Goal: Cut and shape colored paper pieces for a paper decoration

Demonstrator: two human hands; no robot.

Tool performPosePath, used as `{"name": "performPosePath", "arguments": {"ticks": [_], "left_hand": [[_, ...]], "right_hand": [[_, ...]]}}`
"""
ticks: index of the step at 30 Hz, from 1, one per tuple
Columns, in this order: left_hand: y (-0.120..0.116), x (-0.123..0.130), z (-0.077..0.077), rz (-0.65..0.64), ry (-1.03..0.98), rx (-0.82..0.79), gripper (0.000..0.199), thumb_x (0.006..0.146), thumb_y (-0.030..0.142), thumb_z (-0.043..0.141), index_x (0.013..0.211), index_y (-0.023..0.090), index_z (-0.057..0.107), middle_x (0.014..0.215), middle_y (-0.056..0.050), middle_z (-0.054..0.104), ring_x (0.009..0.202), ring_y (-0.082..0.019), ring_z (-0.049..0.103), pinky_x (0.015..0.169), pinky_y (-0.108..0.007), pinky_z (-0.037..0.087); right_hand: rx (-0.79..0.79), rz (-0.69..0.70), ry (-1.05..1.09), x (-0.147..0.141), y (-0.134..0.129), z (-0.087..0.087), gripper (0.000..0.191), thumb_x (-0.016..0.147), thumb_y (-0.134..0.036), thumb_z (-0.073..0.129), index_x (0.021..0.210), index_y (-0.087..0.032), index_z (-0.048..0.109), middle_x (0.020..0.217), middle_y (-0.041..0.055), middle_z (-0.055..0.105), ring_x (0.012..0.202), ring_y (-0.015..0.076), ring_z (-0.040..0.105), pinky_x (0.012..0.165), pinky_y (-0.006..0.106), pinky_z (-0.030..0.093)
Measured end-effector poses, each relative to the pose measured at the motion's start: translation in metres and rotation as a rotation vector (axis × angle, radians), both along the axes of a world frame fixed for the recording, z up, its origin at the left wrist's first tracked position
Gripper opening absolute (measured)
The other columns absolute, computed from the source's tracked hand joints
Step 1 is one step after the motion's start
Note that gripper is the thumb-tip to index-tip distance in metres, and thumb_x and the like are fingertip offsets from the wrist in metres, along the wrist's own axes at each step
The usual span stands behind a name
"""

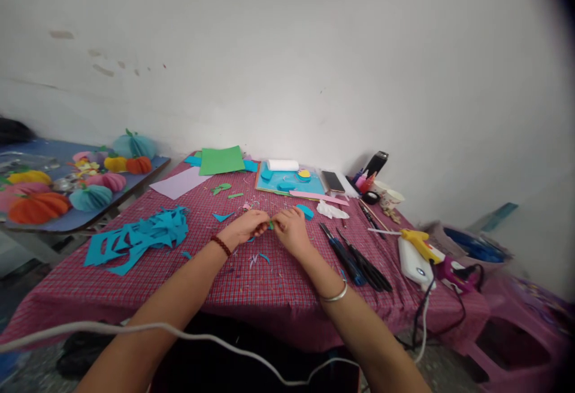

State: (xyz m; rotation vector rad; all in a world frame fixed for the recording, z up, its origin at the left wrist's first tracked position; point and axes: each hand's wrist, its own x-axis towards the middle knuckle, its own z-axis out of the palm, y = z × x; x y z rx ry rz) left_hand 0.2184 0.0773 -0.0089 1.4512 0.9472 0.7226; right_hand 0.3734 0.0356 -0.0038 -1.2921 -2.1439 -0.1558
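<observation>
Close together over the middle of the checked tablecloth, my left hand (254, 225) and my right hand (291, 228) meet at a small green paper piece (271, 224). The fingers of both hands are pinched on it and hide most of it, so its shape does not show. Blue paper scraps (223, 217) and thin pale shreds lie on the cloth around the hands. Green paper cut-outs (221, 189) lie beyond my left hand. A blue rounded paper piece (305, 211) lies just past my right hand, near a crumpled white tissue (332, 209).
Cut blue paper (139, 234) is heaped at left, with green sheets (221, 160) behind. Scissors (366, 267), a phone (333, 181) and a yellow glue gun (422, 245) lie at right. Paper pumpkins (39, 207) fill a side table. A white cable (215, 340) crosses in front.
</observation>
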Motion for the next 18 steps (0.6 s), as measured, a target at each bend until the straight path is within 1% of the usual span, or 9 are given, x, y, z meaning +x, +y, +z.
{"name": "performPosePath", "arguments": {"ticks": [2,3,6,8,11,14,16,18], "left_hand": [[0.001,-0.002,-0.001,0.02,0.034,0.034,0.021,0.067,0.032,0.048,0.052,0.02,0.04,0.046,0.005,0.04,0.038,-0.007,0.034,0.04,-0.021,0.025],[0.002,-0.003,-0.001,0.035,0.06,0.061,0.021,0.068,0.032,0.048,0.053,0.02,0.041,0.046,0.006,0.04,0.039,-0.007,0.034,0.04,-0.021,0.024],[0.002,-0.005,0.004,0.086,0.142,0.188,0.018,0.068,0.029,0.05,0.055,0.019,0.044,0.049,0.006,0.041,0.043,-0.008,0.034,0.043,-0.021,0.023],[0.002,-0.005,0.009,0.104,0.189,0.281,0.016,0.066,0.025,0.051,0.053,0.018,0.045,0.051,0.005,0.042,0.049,-0.008,0.036,0.046,-0.021,0.024],[0.0,-0.003,0.014,0.095,0.252,0.359,0.016,0.064,0.023,0.051,0.05,0.018,0.045,0.051,0.005,0.042,0.051,-0.009,0.036,0.048,-0.021,0.025],[-0.002,-0.002,0.016,0.049,0.3,0.367,0.017,0.065,0.024,0.05,0.05,0.018,0.044,0.049,0.005,0.041,0.048,-0.009,0.035,0.046,-0.021,0.024],[-0.004,-0.003,0.017,-0.001,0.323,0.344,0.017,0.066,0.027,0.05,0.052,0.018,0.046,0.047,0.006,0.041,0.044,-0.009,0.034,0.044,-0.021,0.024],[-0.004,-0.003,0.016,-0.031,0.338,0.299,0.018,0.069,0.031,0.048,0.056,0.019,0.047,0.046,0.006,0.04,0.041,-0.009,0.034,0.041,-0.021,0.023]], "right_hand": [[0.006,0.003,-0.037,-0.001,-0.002,0.002,0.014,0.084,-0.014,0.054,0.085,-0.022,0.065,0.086,0.0039,0.067,0.089,0.02,0.055,0.1,0.041,0.026],[-0.007,-0.002,-0.022,-0.001,-0.002,0.003,0.015,0.084,-0.014,0.054,0.088,-0.023,0.066,0.089,0.0041,0.067,0.091,0.0201,0.055,0.1,0.042,0.026],[-0.113,-0.038,0.148,0.003,0.003,0.002,0.017,0.084,-0.017,0.054,0.095,-0.022,0.066,0.096,0.0058,0.067,0.095,0.0212,0.056,0.096,0.041,0.03],[-0.203,-0.016,0.264,0.005,0.007,-0.001,0.018,0.084,-0.017,0.053,0.096,-0.019,0.066,0.098,0.007,0.067,0.094,0.0207,0.057,0.089,0.036,0.036],[-0.285,0.072,0.324,0.007,0.013,-0.006,0.017,0.081,-0.012,0.053,0.089,-0.018,0.066,0.087,0.0041,0.068,0.08,0.0164,0.059,0.074,0.027,0.041],[-0.322,0.106,0.356,0.006,0.013,-0.01,0.014,0.077,-0.009,0.054,0.078,-0.016,0.066,0.071,0.0004,0.065,0.064,0.0127,0.055,0.062,0.022,0.038],[-0.335,0.108,0.391,0.004,0.013,-0.011,0.012,0.076,-0.008,0.054,0.074,-0.015,0.064,0.067,-0.001,0.062,0.061,0.0113,0.053,0.059,0.021,0.036],[-0.35,0.121,0.434,0.004,0.014,-0.011,0.011,0.074,-0.007,0.056,0.074,-0.016,0.063,0.067,-0.0029,0.061,0.063,0.0101,0.052,0.06,0.019,0.036]]}}
